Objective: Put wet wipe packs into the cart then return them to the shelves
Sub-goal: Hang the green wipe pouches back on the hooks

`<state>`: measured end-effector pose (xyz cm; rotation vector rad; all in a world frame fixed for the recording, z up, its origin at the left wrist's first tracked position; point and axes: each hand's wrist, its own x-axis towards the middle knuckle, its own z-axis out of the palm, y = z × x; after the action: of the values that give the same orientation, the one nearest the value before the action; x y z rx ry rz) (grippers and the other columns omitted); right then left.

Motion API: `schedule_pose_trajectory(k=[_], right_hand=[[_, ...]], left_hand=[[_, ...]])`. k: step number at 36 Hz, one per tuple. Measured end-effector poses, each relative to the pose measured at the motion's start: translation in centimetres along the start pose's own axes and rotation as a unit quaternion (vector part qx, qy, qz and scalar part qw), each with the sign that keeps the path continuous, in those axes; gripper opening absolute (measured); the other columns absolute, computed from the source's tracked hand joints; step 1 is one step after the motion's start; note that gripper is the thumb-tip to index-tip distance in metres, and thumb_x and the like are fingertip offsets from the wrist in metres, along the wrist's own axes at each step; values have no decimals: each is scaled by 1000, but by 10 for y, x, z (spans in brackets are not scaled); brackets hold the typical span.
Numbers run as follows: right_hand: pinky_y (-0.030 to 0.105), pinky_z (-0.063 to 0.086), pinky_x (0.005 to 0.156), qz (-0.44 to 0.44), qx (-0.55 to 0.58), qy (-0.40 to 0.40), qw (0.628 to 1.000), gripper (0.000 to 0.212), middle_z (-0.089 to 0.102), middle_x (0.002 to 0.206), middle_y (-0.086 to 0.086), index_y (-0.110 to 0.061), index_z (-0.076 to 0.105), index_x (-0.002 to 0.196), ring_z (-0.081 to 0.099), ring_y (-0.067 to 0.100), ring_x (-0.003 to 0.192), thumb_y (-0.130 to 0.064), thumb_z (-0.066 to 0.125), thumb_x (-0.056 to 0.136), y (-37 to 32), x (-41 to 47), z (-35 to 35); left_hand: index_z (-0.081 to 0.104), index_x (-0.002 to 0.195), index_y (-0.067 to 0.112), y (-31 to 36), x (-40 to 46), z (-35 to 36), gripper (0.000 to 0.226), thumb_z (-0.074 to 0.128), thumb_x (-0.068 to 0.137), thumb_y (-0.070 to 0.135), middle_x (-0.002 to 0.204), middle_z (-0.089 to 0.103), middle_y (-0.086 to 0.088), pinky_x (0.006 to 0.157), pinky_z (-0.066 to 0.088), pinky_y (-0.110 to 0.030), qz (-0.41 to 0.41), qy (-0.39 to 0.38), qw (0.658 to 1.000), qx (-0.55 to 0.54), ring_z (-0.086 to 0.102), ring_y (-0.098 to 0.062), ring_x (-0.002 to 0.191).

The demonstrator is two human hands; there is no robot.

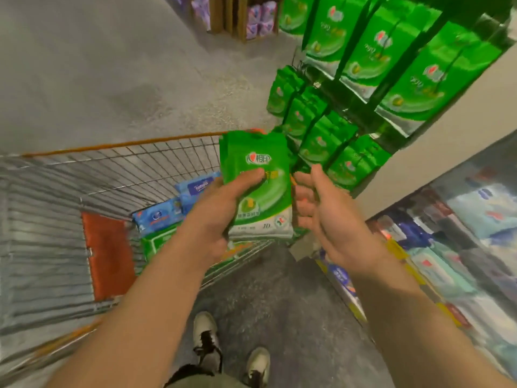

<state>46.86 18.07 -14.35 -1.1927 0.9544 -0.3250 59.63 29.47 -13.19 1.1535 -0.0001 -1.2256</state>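
A speckled grey shop floor [98,79] runs under everything here, darker where the person's two pale lace-up shoes [205,336] stand. To the left sits a wire-mesh shopping cart with an orange rim [117,161], its folded orange child-seat flap [107,253] facing up; blue wet wipe packs [159,217] and a green-and-white pack [158,242] lie in its basket. To the right rises a display rack hung with rows of bright green packs [330,135], and lower right a shelf of blurred blue and pale packs [447,247] edges the aisle. The left hand [221,217] holds a flat green wet wipe pack with a white lower edge [257,186] above the cart's near right corner, thumb pressed across the front and the fingers hidden behind it. The pack stands nearly upright, long axis vertical, printed face toward the person, logo end up and tilted slightly left. More green edges show behind it, perhaps a small stack. The right hand [327,208] hovers just beside the pack's right edge, palm turned inward, fingers loosely spread, gripping nothing.
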Motion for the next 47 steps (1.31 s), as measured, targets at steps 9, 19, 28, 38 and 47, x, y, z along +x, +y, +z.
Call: schedule_pose_trajectory(k=[9, 19, 28, 38, 47], right_hand=[[30, 57, 80, -5, -294, -24, 956, 17, 73, 100, -6, -29, 67, 110, 71, 12, 88, -38, 60, 97, 51, 70, 80], [32, 50, 89, -49, -625, -226, 746, 40, 68, 118, 3, -25, 65, 128, 62, 18, 100, -35, 70, 91, 124, 149, 143], [43, 56, 88, -59, -800, -367, 471, 40, 64, 120, 13, -17, 63, 119, 64, 34, 110, -42, 63, 88, 217, 228, 150], [47, 51, 93, -82, -828, -384, 400, 51, 54, 128, 19, -1, 45, 134, 54, 37, 120, -20, 64, 91, 288, 259, 150], [47, 47, 96, -111, -842, -353, 393, 43, 48, 129, 17, -4, 44, 130, 48, 36, 122, -6, 57, 88, 311, 262, 145]], left_hand=[[65, 132, 17, 15, 20, -144, 55, 80, 81, 34, 111, 78, -9, 86, 61, -48, 31, 167, 984, -46, 76, -30, 99], [59, 140, 16, 19, 34, -241, 53, 73, 90, 28, 121, 74, -11, 72, 63, -41, 80, 282, 947, -128, 75, -29, 103], [67, 130, 18, -19, 69, -261, 64, 76, 71, 40, 113, 77, -8, 75, 63, -43, 30, 315, 936, -156, 76, -28, 101], [67, 128, 14, -40, 97, -275, 53, 74, 79, 32, 108, 78, -10, 71, 63, -41, 25, 355, 914, -196, 78, -27, 94], [69, 123, 15, -42, 98, -283, 38, 70, 88, 31, 106, 79, -9, 78, 63, -43, 23, 368, 906, -206, 77, -26, 95]])
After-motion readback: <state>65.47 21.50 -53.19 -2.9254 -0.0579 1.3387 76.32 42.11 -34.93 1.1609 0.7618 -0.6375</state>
